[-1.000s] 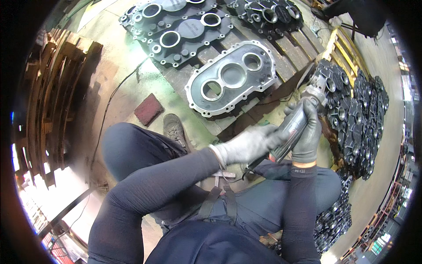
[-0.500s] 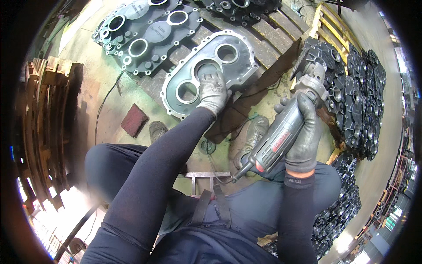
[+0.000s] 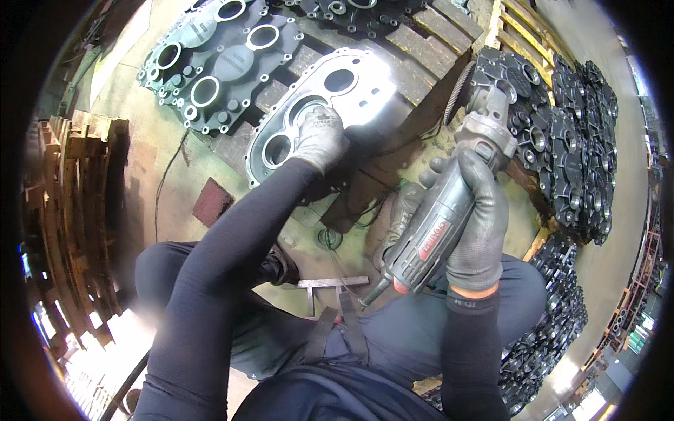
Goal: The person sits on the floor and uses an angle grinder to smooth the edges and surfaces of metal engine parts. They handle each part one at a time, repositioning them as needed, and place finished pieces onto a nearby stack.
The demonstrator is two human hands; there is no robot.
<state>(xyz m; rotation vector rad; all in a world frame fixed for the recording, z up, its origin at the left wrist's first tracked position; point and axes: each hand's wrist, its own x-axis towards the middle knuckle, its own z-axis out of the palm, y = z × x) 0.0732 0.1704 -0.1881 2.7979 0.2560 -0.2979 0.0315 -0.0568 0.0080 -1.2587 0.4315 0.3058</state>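
Note:
My right hand (image 3: pixel 481 224), in a grey work glove, is wrapped round the body of an angle grinder (image 3: pixel 432 242). The grinder's metal head (image 3: pixel 484 126) points away from me, with the disc seen nearly edge-on. My left hand (image 3: pixel 320 142), also gloved, has its fingers curled over the edge of the middle opening of a bare metal housing cover (image 3: pixel 265 133). That cover has three round openings and small bolt holes along its rim. Its right side shines with glare, and it looks tilted. My left fingertips are hidden inside the opening.
Dark housing covers (image 3: pixel 232 63) lie at the far left on a wooden pallet (image 3: pixel 404 52). More stand stacked at the right (image 3: pixel 562 147). A dark red pad (image 3: pixel 213 201) is on the floor near a black cable (image 3: pixel 161 175). Wooden pallets (image 3: pixel 77 203) stand at the left.
My left hand and the housing cover have shifted left and the cover has tilted, so light glares off it. The grinder has moved slightly left, still in my right hand.

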